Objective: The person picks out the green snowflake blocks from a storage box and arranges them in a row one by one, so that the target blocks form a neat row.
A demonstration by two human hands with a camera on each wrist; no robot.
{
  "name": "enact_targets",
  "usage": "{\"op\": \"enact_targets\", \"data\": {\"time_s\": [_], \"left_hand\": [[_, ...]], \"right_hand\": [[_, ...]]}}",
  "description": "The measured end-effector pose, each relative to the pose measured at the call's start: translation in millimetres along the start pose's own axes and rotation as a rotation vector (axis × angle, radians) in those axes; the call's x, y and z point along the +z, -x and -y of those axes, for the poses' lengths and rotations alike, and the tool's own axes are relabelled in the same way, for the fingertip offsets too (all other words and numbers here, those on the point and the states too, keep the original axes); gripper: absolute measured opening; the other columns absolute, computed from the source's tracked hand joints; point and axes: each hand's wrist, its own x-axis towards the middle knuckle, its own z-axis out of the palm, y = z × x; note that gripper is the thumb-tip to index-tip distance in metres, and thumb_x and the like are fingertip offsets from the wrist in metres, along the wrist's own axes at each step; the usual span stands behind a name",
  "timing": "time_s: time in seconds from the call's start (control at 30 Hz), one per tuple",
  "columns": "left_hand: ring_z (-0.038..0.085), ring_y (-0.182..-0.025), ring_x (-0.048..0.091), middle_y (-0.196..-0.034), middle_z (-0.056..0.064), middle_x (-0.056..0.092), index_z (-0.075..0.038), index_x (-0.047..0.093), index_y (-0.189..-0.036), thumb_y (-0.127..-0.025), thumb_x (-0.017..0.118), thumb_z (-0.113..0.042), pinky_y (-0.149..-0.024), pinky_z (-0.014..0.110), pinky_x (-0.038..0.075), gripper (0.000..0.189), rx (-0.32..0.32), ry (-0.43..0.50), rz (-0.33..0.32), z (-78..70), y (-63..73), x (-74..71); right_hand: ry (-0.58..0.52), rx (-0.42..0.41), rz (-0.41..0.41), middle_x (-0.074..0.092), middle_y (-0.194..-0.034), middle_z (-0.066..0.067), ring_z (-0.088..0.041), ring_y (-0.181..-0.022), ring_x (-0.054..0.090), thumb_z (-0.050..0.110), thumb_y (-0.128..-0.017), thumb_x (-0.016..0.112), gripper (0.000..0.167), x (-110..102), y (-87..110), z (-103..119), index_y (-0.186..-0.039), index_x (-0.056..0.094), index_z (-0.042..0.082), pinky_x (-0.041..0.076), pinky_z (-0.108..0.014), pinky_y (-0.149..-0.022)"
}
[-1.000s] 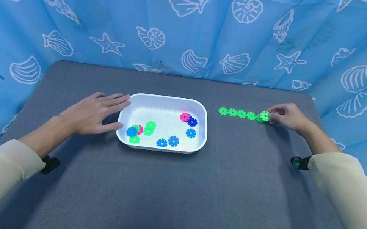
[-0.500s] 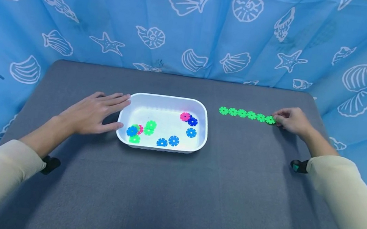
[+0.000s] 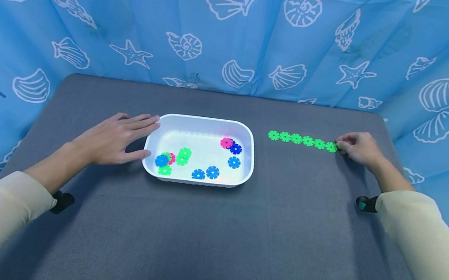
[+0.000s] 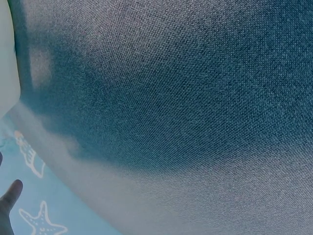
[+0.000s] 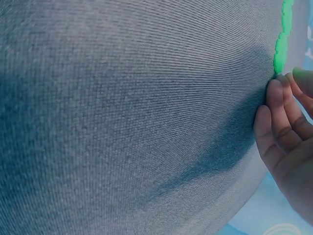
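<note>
A row of several green toothed discs (image 3: 302,140) lies flat on the grey cloth at the right. My right hand (image 3: 340,146) sits at the row's right end, its curled fingertips pinching the last green disc (image 3: 331,147). The right wrist view shows the fingers (image 5: 274,105) against the end of the green row (image 5: 282,39). My left hand (image 3: 142,138) lies flat on the cloth with straight fingers, touching the left rim of a white tray (image 3: 206,120). The tray holds loose blue, green and pink discs (image 3: 182,156).
The grey cloth table (image 3: 212,241) is ringed at the back and sides by a blue curtain with shell prints (image 3: 237,34). In the left wrist view only cloth, the tray's edge (image 4: 7,58) and a fingertip (image 4: 12,193) show.
My right hand has laid the raised green disc flat at the right end of the row and stays on it. The left hand and tray have not moved.
</note>
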Motion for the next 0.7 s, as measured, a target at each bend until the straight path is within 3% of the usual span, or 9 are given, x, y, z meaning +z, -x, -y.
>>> {"op": "enact_targets", "data": {"time_s": [0.4, 0.7], "left_hand": [[0.033, -0.146, 0.031, -0.162, 0.008, 0.029, -0.013, 0.032, -0.157, -0.096, 0.055, -0.054, -0.106, 0.065, 0.032, 0.078, 0.003, -0.008, -0.005, -0.3, -0.7, -0.4], [0.032, -0.146, 0.031, -0.162, 0.008, 0.030, -0.012, 0.033, -0.156, -0.096, 0.055, -0.055, -0.106, 0.064, 0.032, 0.078, 0.002, -0.017, -0.005, -1.2, -1.1, -0.1]], "right_hand": [[-0.059, 0.035, 0.020, 0.067, -0.094, -0.013, -0.012, -0.079, 0.061, 0.026, -0.104, 0.049, 0.042, -8, -3.3, 19, -0.124, 0.059, -0.010, 0.052, -0.028, -0.066], [-0.160, -0.057, 0.035, 0.067, -0.093, -0.006, -0.015, -0.082, 0.064, 0.026, -0.104, 0.051, 0.040, -4, -14.3, 82, -0.123, 0.060, -0.008, 0.054, -0.026, -0.068]]}}
